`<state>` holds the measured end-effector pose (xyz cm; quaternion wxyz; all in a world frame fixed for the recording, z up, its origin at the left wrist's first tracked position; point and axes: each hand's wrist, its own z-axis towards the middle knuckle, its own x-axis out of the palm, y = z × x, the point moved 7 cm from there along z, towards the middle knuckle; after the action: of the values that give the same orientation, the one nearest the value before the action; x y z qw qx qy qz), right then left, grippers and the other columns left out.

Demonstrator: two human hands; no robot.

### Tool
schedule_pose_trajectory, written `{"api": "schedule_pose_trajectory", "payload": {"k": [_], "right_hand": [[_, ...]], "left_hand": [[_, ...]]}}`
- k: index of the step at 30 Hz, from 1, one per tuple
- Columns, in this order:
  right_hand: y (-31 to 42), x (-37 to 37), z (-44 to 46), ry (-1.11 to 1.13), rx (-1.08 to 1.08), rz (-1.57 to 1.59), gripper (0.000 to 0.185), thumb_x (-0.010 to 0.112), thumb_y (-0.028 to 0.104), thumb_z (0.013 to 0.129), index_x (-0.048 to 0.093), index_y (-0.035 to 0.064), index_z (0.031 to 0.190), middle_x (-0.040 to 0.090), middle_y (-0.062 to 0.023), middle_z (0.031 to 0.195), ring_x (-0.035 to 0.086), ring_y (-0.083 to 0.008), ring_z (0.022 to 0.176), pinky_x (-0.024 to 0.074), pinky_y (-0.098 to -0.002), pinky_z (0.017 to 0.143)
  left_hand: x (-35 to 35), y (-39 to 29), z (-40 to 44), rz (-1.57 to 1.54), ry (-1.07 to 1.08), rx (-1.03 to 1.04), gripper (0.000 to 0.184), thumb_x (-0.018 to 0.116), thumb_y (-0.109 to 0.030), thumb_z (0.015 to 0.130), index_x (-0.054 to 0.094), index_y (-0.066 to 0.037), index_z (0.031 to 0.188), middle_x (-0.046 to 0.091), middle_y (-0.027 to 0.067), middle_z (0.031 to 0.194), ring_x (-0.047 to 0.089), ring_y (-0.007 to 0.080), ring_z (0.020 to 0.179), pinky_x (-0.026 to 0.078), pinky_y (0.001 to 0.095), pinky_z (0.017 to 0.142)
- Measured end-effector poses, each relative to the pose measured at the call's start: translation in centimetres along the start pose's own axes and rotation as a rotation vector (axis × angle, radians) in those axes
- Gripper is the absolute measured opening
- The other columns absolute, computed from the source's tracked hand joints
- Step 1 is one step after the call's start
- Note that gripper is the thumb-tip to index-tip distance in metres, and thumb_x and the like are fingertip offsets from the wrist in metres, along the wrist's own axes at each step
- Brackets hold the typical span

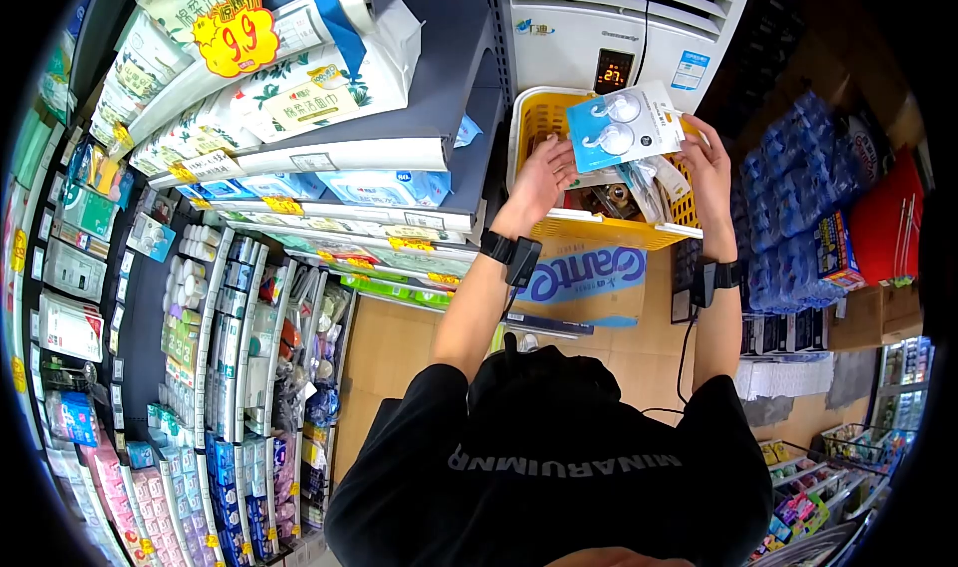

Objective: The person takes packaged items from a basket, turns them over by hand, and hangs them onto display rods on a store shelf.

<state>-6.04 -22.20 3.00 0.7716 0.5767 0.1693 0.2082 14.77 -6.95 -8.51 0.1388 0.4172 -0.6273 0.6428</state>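
A blue-and-white blister card of hooks (pixel 620 126) with two clear round suction-cup hooks is tilted above a yellow plastic basket (pixel 689 214). My right hand (pixel 707 160) is closed on the card's right edge, thumb and fingers at its corner. My left hand (pixel 544 176) is over the basket's left side, near the card's lower left edge. Its fingers look loosely apart and hold nothing I can see; their tips are partly hidden. Below the card, several packaged small goods (pixel 649 188) lie in the basket, mostly covered.
The basket rests on a cardboard box (pixel 589 273) with blue lettering, before a white air conditioner (pixel 624 28). Grey shelves with packs of face towels (pixel 309 93) stand close on the left. Wrapped blue bottles (pixel 798 198) are stacked on the right. Cables hang from both wrist straps.
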Motion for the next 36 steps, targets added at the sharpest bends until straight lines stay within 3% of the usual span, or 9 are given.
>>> {"api": "schedule_pose_trajectory", "payload": {"k": [4,8,11,14,18,23,26,31,36], "right_hand": [[-0.1,-1.3,-0.7,0.02,0.015,0.084,0.033,0.056,0.003,0.092,0.066,0.0028,0.124,0.069,-0.013,0.111,0.063,-0.0152,0.097,0.0505,-0.0287,0.088],[0.2,-2.1,-2.1,0.078,0.011,0.114,0.025,0.059,0.003,0.093,0.072,0.0015,0.114,0.072,-0.0099,0.105,0.064,-0.0149,0.099,0.0508,-0.029,0.089],[0.8,-2.0,-3.6,0.095,0.058,0.119,0.022,0.06,0.004,0.095,0.071,-0.0013,0.114,0.071,-0.0107,0.109,0.066,-0.0158,0.101,0.0497,-0.0305,0.094],[0.8,-2.6,-3.9,0.119,0.09,0.167,0.022,0.061,0.005,0.096,0.07,-0.0015,0.115,0.071,-0.0114,0.108,0.066,-0.0153,0.1,0.0498,-0.0298,0.094],[0.9,-2.3,-5.3,0.125,0.119,0.189,0.022,0.061,0.006,0.097,0.069,-0.0018,0.115,0.071,-0.0111,0.107,0.065,-0.0149,0.098,0.0499,-0.0289,0.093],[0.7,-1.5,-9.4,0.12,0.131,0.22,0.04,0.065,0.009,0.095,0.055,-0.0007,0.132,0.069,-0.0102,0.104,0.065,-0.0144,0.098,0.0506,-0.0283,0.091],[0.8,-1.1,-13.1,0.093,0.144,0.128,0.049,0.066,0.006,0.094,0.047,0.0012,0.138,0.064,-0.0116,0.116,0.062,-0.0168,0.103,0.0498,-0.0296,0.092],[2.1,0.0,-18.0,0.081,0.065,0.069,0.053,0.069,0.004,0.092,0.045,0.0007,0.14,0.059,-0.0127,0.128,0.06,-0.019,0.108,0.0495,-0.0311,0.092],[1.4,0.4,-20.7,0.104,0.07,0.071,0.059,0.072,0.004,0.089,0.047,-0.0016,0.142,0.058,-0.0143,0.133,0.058,-0.022,0.117,0.0501,-0.0333,0.094]], "left_hand": [[0.5,0.7,-1.1,0.002,0.074,0.039,0.048,0.053,-0.042,0.103,0.054,-0.003,0.13,0.059,0.0064,0.123,0.057,0.0159,0.111,0.047,0.0313,0.099],[2.3,0.3,-3.9,-0.041,-0.007,0.056,0.044,0.057,-0.038,0.102,0.056,-0.003,0.128,0.063,0.0069,0.123,0.06,0.0162,0.114,0.048,0.0322,0.099],[3.7,0.1,-6.6,0.108,0.026,0.091,0.034,0.066,-0.028,0.098,0.064,-0.004,0.122,0.071,0.0035,0.11,0.067,0.0117,0.099,0.054,0.0283,0.088],[4.9,0.2,-9.5,0.277,0.122,0.109,0.033,0.066,-0.029,0.098,0.065,-0.005,0.12,0.071,0.0031,0.106,0.067,0.011,0.097,0.054,0.0275,0.086],[5.8,1.4,-12.1,0.461,0.107,0.086,0.028,0.069,-0.016,0.096,0.065,-0.002,0.121,0.072,0.0022,0.103,0.066,0.0078,0.094,0.051,0.0231,0.084],[6.3,2.9,-14.6,0.385,0.055,0.142,0.03,0.068,-0.011,0.096,0.062,0.0,0.123,0.073,0.006,0.108,0.067,0.0087,0.097,0.052,0.0237,0.085],[6.8,3.6,-16.4,0.389,-0.005,0.216,0.033,0.068,-0.01,0.097,0.059,0.001,0.127,0.072,0.0062,0.108,0.066,0.0095,0.097,0.052,0.0245,0.087],[7.5,4.5,-19.3,0.492,-0.15,0.364,0.044,0.068,-0.004,0.095,0.052,0.001,0.137,0.069,0.0101,0.116,0.064,0.009,0.097,0.051,0.0241,0.086],[8.0,5.4,-21.9,0.665,-0.288,0.374,0.057,0.068,-0.004,0.096,0.044,0.0,0.148,0.069,0.0102,0.117,0.064,0.0111,0.102,0.052,0.0252,0.087]]}}
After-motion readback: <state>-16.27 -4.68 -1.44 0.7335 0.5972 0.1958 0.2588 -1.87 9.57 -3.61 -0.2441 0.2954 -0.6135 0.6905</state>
